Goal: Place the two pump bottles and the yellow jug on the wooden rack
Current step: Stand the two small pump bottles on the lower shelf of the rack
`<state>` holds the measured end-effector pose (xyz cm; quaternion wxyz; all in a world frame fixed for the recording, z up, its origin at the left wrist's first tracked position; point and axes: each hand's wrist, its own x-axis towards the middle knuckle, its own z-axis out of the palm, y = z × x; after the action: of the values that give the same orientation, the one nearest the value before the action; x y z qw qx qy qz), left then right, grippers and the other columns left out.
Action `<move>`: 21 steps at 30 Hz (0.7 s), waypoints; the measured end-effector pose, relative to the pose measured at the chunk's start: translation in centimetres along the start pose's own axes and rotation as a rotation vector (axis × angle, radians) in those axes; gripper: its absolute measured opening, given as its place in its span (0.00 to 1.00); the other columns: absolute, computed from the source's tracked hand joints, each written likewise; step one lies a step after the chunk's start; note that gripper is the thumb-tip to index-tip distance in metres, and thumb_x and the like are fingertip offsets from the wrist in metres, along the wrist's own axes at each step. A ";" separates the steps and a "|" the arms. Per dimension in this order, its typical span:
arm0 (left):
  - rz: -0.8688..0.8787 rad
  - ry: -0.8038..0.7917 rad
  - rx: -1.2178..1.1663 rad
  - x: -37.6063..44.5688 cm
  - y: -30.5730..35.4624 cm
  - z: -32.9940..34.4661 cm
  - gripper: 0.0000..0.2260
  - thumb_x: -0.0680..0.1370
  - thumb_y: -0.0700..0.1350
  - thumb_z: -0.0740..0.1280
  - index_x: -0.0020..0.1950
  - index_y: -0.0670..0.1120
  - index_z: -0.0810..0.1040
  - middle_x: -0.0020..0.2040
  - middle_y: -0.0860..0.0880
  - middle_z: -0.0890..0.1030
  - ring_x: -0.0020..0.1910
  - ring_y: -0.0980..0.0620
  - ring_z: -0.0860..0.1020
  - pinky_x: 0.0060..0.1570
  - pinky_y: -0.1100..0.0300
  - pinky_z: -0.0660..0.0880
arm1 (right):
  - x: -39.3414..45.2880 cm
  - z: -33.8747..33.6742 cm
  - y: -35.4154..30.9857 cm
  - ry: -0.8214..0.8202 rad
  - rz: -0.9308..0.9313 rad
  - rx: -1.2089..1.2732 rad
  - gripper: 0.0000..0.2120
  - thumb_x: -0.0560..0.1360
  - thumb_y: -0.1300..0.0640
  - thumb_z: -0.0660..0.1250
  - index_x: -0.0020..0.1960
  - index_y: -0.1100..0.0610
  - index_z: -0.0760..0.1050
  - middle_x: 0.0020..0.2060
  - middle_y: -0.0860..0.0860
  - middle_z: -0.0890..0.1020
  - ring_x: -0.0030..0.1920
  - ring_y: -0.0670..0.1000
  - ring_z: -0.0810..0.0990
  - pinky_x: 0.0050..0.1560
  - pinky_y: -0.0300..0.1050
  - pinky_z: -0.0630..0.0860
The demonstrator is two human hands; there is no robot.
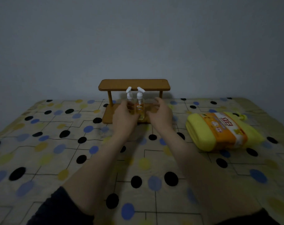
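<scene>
A two-tier wooden rack stands at the far middle of the table against the wall. Two clear pump bottles with white pumps stand upright on its lower shelf: the left bottle and the right bottle, which holds orange liquid. My left hand is curled around the left bottle's body. My right hand hovers just right of the right bottle, fingers apart and holding nothing. The yellow jug with an orange label lies on its side on the table at the right.
The table is covered by a beige cloth with black, blue and yellow dots. A plain grey wall rises right behind the rack. The rack's top shelf is bare.
</scene>
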<state>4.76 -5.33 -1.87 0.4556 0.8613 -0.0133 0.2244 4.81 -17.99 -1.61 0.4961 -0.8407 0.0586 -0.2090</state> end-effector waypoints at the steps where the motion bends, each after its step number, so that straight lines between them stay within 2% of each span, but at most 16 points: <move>1: 0.021 -0.025 0.003 -0.3 0.7 0.3 0.11 0.72 0.47 0.74 0.49 0.51 0.74 0.44 0.56 0.78 0.43 0.57 0.77 0.37 0.65 0.72 | -0.2 -0.7 0.0 0.004 -0.002 0.010 0.29 0.72 0.60 0.71 0.71 0.54 0.69 0.62 0.52 0.79 0.62 0.53 0.77 0.60 0.53 0.77; 4: 0.085 -0.085 -0.002 -1.2 2.7 1.4 0.12 0.73 0.46 0.74 0.53 0.50 0.76 0.45 0.56 0.78 0.43 0.58 0.77 0.39 0.67 0.73 | -0.5 -2.8 0.2 0.036 -0.029 0.044 0.26 0.73 0.62 0.71 0.70 0.55 0.70 0.60 0.50 0.79 0.59 0.51 0.78 0.53 0.43 0.75; 6: 0.136 -0.122 -0.023 -1.7 4.3 2.4 0.12 0.74 0.47 0.72 0.56 0.49 0.77 0.45 0.56 0.79 0.43 0.57 0.78 0.40 0.64 0.76 | -0.4 -4.4 0.4 0.073 -0.037 0.010 0.26 0.73 0.61 0.71 0.69 0.55 0.70 0.59 0.51 0.79 0.58 0.52 0.77 0.50 0.41 0.72; 9: 0.162 -0.209 -0.044 -2.4 6.3 4.0 0.15 0.73 0.48 0.72 0.59 0.48 0.77 0.45 0.55 0.80 0.45 0.55 0.80 0.41 0.64 0.77 | 0.1 -6.9 1.5 0.135 -0.020 -0.023 0.28 0.72 0.59 0.71 0.71 0.54 0.69 0.61 0.52 0.79 0.61 0.53 0.76 0.58 0.47 0.75; 10: 0.170 -0.240 -0.050 -2.6 7.0 4.7 0.17 0.73 0.49 0.73 0.60 0.48 0.77 0.46 0.54 0.80 0.46 0.54 0.80 0.43 0.61 0.79 | 0.2 -8.0 2.1 0.154 -0.011 -0.041 0.29 0.72 0.59 0.72 0.71 0.54 0.68 0.62 0.52 0.78 0.62 0.53 0.76 0.60 0.49 0.75; 12: 0.187 -0.309 -0.047 -3.1 8.1 5.9 0.23 0.71 0.52 0.75 0.63 0.49 0.76 0.50 0.52 0.81 0.47 0.53 0.79 0.47 0.54 0.80 | 0.6 -10.1 3.2 0.187 0.000 -0.106 0.30 0.72 0.57 0.72 0.72 0.52 0.67 0.64 0.51 0.77 0.63 0.54 0.75 0.61 0.52 0.75; 14: 0.207 -0.393 -0.032 -3.9 9.6 7.4 0.28 0.71 0.55 0.76 0.68 0.49 0.73 0.56 0.51 0.80 0.50 0.53 0.78 0.49 0.54 0.78 | 0.9 -12.7 4.6 0.228 0.013 -0.198 0.30 0.72 0.54 0.71 0.72 0.52 0.66 0.65 0.52 0.77 0.64 0.55 0.74 0.62 0.56 0.74; 21: 0.257 -0.565 0.033 -6.0 13.3 12.7 0.38 0.67 0.60 0.77 0.73 0.50 0.68 0.69 0.49 0.75 0.66 0.49 0.74 0.59 0.51 0.73 | 1.6 -20.2 9.3 0.317 0.213 -0.443 0.27 0.75 0.50 0.67 0.72 0.56 0.66 0.68 0.57 0.73 0.68 0.63 0.68 0.67 0.60 0.64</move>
<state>1.07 -24.25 -0.04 0.3878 0.8882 -0.2444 0.0320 -1.02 -39.49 -0.62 0.3041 -0.8745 0.2675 -0.2667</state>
